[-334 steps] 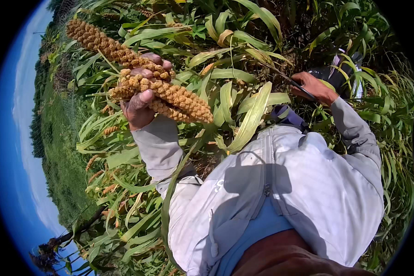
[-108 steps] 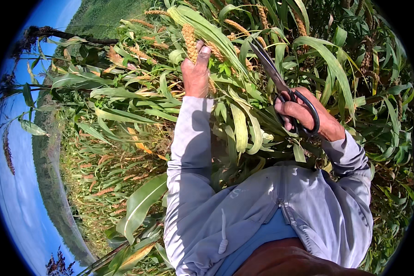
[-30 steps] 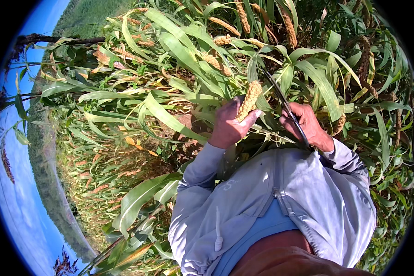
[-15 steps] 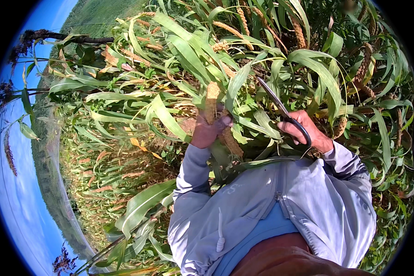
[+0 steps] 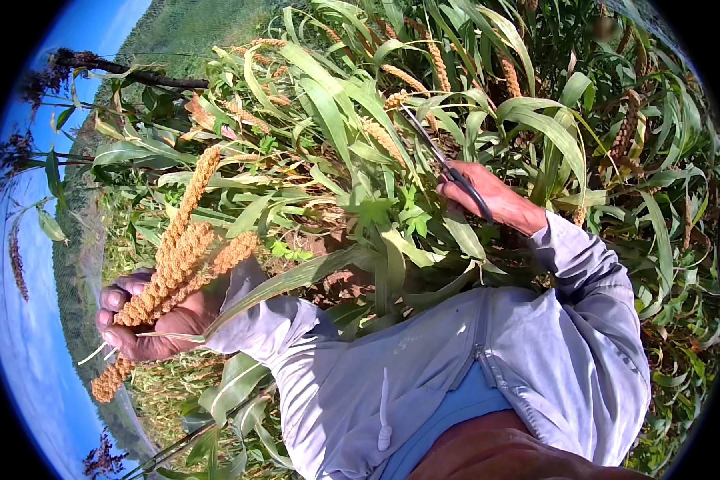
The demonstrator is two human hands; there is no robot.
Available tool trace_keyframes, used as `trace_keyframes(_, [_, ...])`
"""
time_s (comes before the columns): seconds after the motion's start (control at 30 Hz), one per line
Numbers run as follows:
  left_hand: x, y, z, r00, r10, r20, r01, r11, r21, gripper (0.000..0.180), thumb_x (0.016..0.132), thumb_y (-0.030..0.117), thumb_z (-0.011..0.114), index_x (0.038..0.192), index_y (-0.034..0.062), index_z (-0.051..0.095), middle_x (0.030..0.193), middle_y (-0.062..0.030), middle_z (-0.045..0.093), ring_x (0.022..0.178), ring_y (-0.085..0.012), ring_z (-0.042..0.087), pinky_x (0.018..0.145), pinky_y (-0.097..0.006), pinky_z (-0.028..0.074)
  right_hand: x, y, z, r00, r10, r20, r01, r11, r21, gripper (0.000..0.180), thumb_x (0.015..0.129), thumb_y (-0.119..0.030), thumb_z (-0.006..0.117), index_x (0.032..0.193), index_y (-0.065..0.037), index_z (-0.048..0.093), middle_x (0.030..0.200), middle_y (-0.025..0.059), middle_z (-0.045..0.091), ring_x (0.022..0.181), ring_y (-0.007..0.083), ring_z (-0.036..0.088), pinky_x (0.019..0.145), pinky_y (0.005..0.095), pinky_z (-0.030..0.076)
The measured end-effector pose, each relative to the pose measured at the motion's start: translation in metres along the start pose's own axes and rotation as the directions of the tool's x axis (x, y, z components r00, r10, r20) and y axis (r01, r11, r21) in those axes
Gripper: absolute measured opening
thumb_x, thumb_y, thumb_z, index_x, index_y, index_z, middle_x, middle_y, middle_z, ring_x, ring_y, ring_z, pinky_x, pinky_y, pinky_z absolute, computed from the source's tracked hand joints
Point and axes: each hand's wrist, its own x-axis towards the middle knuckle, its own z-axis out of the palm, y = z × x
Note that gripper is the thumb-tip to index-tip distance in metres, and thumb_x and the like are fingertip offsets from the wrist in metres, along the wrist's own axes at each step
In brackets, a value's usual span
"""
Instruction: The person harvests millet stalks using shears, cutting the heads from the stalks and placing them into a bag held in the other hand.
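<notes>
Out to the left, my left hand (image 5: pixel 162 324) is closed around a small bunch of golden-brown millet heads (image 5: pixel 176 264). Their thick seed ears point up and to the right, while one ear pokes out below my fingers. My right hand (image 5: pixel 492 194) grips scissors (image 5: pixel 426 138) with dark handles, and their blades reach up and left into the leaves. Close to the blade tips is a standing millet ear (image 5: pixel 395 99); another ear (image 5: pixel 382 140) hangs just left of the blades. Whether the blades touch a stalk cannot be made out.
Dense millet plants with long green leaves (image 5: pixel 328 104) surround my hands. A broad leaf (image 5: pixel 296 282) crosses in front of my left sleeve. Dark seed heads on a thick stem (image 5: pixel 128 70) stand at the left, against sky and a wooded slope. Bare soil (image 5: pixel 340 288) shows between plants.
My left hand has swung from the middle out to the left with the millet heads, which now show more fully. My right hand has moved up and left with the scissors.
</notes>
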Motion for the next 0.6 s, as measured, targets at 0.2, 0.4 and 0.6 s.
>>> trace_keyframes(0.2, [-0.047,-0.116,0.082,0.958,-0.225,0.180,0.143,0.913,0.382,0.014,0.088,0.006,0.064,0.098,0.0010,0.055,0.088,-0.0119,0.062,0.077,-0.0209,0.063,0.074,-0.034,0.054,0.024,0.032,0.011,0.944,0.206,-0.257,-0.144,0.960,0.242,0.033,0.085,-0.031,0.057,0.089,0.002,0.054,0.070,0.0069,0.056,0.065,0.0168,0.054,0.058,0.0340,0.044])
trace_keyframes(0.4, [-0.099,-0.230,0.089,0.670,-0.681,0.296,0.191,0.544,0.817,0.032,0.081,0.003,0.063,0.113,0.0006,0.063,0.106,-0.0138,0.069,0.094,-0.0163,0.068,0.083,-0.029,0.053,0.037,0.018,-0.001,0.889,0.027,-0.458,-0.082,0.992,-0.100,0.034,0.084,-0.031,0.062,0.085,0.002,0.056,0.066,0.0145,0.057,0.060,0.0237,0.058,0.058,0.0390,0.045])
trace_keyframes(0.6, [-0.127,-0.262,0.125,0.436,-0.749,0.499,-0.044,0.536,0.843,0.045,0.074,0.020,0.070,0.116,0.0060,0.063,0.106,-0.0155,0.068,0.093,-0.0285,0.067,0.087,-0.035,0.051,0.014,0.018,-0.011,0.862,-0.027,-0.506,-0.050,0.989,-0.139,0.033,0.083,-0.030,0.066,0.077,0.002,0.059,0.063,0.0179,0.057,0.057,0.0272,0.056,0.057,0.0411,0.044])
